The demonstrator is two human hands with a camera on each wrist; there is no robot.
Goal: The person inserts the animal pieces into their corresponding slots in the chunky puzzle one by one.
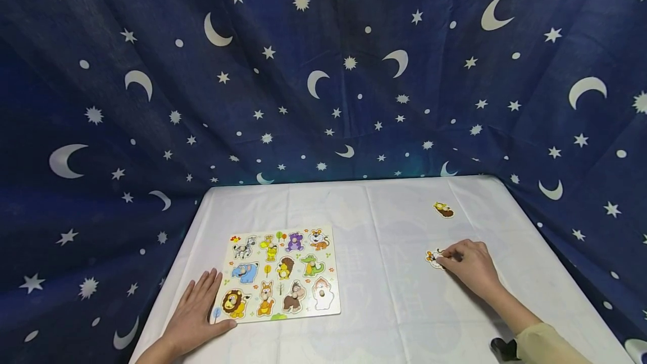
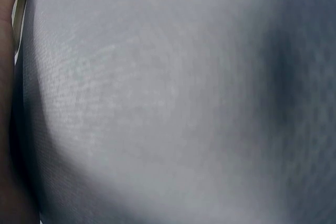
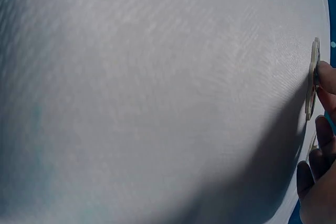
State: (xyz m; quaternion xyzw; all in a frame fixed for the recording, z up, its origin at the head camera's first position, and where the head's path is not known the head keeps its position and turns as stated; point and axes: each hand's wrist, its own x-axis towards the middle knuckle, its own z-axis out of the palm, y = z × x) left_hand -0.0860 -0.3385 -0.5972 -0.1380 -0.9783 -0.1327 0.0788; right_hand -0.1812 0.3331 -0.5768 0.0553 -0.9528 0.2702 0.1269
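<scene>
My right hand [image 1: 470, 268] pinches a small white-and-orange animal puzzle piece [image 1: 432, 257] at the right side of the table. The right wrist view shows that piece [image 3: 313, 80] edge-on at the fingertips. A yellow-and-brown animal puzzle piece [image 1: 443, 210] lies farther back. Flat on the left, the puzzle board [image 1: 278, 317] carries several colourful animal figures, among them a lion, a zebra and a crocodile. A pale outlined recess [image 1: 322, 295] shows at its lower right. My left hand [image 1: 194, 316] rests with straight fingers along the board's left edge, its thumb at the near-left corner.
A white cloth [image 1: 384, 308] covers the table. Dark blue fabric [image 1: 323, 100] with moons and stars hangs behind and at the sides. A black object [image 1: 502, 349] is by the right sleeve. Mostly cloth fills the left wrist view.
</scene>
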